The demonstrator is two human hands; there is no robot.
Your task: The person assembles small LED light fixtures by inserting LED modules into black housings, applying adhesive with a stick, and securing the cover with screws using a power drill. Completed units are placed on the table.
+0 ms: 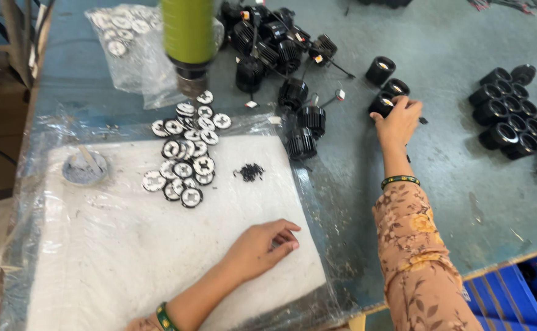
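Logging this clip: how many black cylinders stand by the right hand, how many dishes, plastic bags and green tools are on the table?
Black cylinders by the right hand: 3
Grey dish: 1
Clear plastic bag: 1
Green tool: 1
Total: 6

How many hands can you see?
2. The left hand rests with curled fingers on the white pad. The right hand reaches across the table to a small black cylinder. No other hands show.

Bare table [446, 159] lies open right of the right hand [397, 122]; black finned parts [302, 132] crowd its left, perhaps touching.
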